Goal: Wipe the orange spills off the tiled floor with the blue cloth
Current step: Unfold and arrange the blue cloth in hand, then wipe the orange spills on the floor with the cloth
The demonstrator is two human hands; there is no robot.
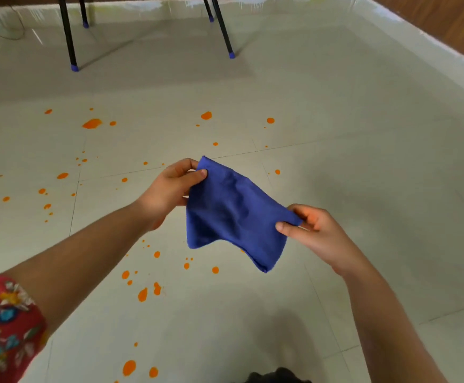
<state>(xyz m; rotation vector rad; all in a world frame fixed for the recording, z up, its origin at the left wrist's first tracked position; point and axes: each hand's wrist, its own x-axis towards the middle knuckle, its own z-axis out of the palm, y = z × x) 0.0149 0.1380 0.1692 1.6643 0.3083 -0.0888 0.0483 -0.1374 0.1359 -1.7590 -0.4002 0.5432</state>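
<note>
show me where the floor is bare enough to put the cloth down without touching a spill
Bare tiles lie right of the right hand, out to the wall, and far off between the table legs. Spills crowd the left and middle, also below the cloth.

four thin black metal furniture legs (69, 37) at top, each with a blue rubber cap (74, 68), brown wood-panelled wall (451, 26) upper right, red floral-print fabric sleeve (4, 327) lower left, dark unclear object (277, 375) at bottom edge
</note>
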